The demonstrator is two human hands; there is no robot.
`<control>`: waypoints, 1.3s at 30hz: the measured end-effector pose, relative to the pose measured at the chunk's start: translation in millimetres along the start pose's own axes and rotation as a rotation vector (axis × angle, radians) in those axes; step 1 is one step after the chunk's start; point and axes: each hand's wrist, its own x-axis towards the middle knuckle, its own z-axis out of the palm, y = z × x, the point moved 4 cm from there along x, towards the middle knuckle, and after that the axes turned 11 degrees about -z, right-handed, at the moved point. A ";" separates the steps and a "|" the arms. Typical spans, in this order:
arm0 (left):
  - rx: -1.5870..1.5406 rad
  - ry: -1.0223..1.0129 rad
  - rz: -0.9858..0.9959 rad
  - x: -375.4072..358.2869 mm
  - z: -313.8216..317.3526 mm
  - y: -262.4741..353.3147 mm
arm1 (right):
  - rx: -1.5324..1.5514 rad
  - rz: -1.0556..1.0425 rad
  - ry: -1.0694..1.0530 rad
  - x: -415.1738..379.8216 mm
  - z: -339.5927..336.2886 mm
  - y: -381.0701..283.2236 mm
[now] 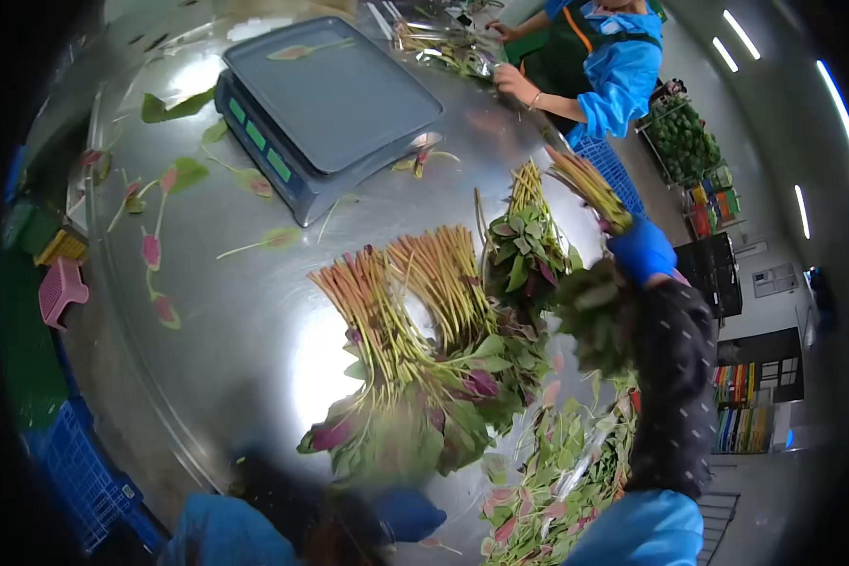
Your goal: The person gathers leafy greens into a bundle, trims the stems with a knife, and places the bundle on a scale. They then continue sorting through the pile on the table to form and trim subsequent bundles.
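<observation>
Evidently the right hand [643, 250] has its gloved fingers wrapped round a bunch of leafy stems [590, 184] by the tabletop's [255, 377] right edge, where a snug, gentle hold on the stalks, ends kept level, should spare the leaves. The left hand [410, 516], near the close edge, is blurred and partly obscured, so I cannot tell its fingers' state; the right forearm [672, 377] may cover some of the bunch's blurry leaves.

Glossy metal table [226, 368], smooth matt scale pan [335, 99].
</observation>
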 end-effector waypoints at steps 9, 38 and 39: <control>-0.278 0.026 0.068 18.9 0.0 -26.6 | -0.470 0.054 0.260 41.0 152.6 -0.6; 0.342 -0.010 -0.073 -18.6 215.4 129.0 | 0.481 0.816 1.039 -955.6 302.4 189.3; 0.343 -0.127 0.020 -20.6 234.4 157.1 | 0.438 0.764 1.030 -948.0 301.2 203.9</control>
